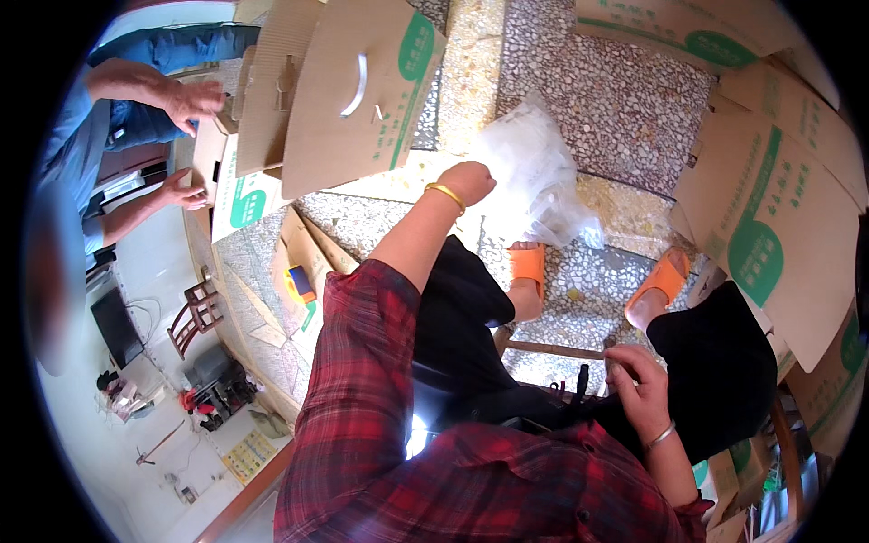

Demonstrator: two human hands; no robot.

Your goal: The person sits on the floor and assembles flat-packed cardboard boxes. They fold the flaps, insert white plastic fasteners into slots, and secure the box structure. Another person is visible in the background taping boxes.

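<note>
My left hand (467,184), with a yellow bangle at its wrist, is closed in a fist over the left edge of a crumpled clear plastic bag (534,163). Whether the fingers grip the bag is hidden. My right hand (641,391), wearing a silver bangle, rests above my lap with curled fingers, and what lies inside them does not show clearly. Ahead of my left forearm stands a brown cardboard box (348,100) with green print and raised flaps. Another person's hands (188,104) are at its far left side.
More cardboard boxes (792,199) lean at the right, and another carton (670,27) lies at the top. A yellow-and-blue tape roll (299,283) lies on cardboard at the left. My feet in orange sandals (663,281) rest on the speckled floor. A wooden chair (196,317) stands farther left.
</note>
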